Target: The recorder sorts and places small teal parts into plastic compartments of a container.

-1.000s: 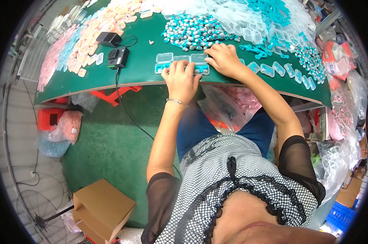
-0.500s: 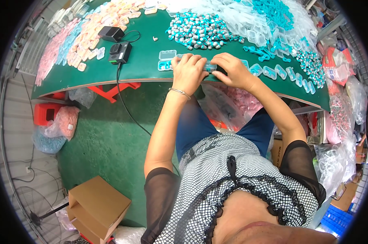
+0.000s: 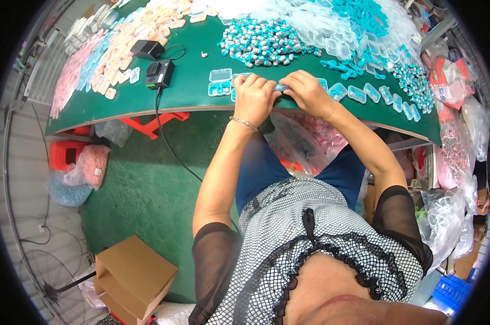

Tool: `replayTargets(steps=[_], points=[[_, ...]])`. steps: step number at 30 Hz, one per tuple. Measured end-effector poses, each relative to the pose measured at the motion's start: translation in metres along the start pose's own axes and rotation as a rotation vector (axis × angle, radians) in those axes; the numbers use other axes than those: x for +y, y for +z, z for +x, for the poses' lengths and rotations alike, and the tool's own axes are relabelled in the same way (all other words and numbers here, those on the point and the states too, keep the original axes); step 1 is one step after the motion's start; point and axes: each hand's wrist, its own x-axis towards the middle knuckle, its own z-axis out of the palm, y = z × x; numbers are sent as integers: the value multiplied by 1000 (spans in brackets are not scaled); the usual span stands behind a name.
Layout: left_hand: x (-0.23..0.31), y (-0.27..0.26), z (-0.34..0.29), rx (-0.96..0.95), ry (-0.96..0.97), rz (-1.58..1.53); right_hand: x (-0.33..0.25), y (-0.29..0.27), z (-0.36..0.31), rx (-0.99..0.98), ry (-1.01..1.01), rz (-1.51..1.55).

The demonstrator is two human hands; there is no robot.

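Observation:
Near the front edge of the green table, my left hand (image 3: 254, 101) and my right hand (image 3: 310, 94) meet with fingers closed. They pinch a small clear plastic case (image 3: 280, 87) with a bluish tint between them; my fingers cover most of it. Just left of my left hand lies an open clear case (image 3: 220, 89), with teal and grey-white pieces in its near half. Another case is partly hidden behind that hand. Beyond my right hand, a row of small closed cases (image 3: 356, 93) with teal contents runs along the edge.
Farther back are a heap of teal-and-grey pieces (image 3: 261, 43), clear cases (image 3: 315, 24) and teal cords (image 3: 358, 19). Peach cases (image 3: 123, 54) lie at left, near two black devices (image 3: 159, 73) with a cable hanging over the table edge (image 3: 109, 116). A cardboard box (image 3: 136, 273) stands on the floor.
My hands have drawn slightly closer around the small case, and the fingertips now pinch its ends. More of the open case beside my left hand shows. The whole view has shifted slightly.

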Motion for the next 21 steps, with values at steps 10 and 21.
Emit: replayTargets(steps=[10,21], points=[[1,-34,-25,126,-166,-20,8,-34,-9,-51,-59,-248],[-23,-34,-65,135,-359,148,-9,45,58,-192,223,-129]])
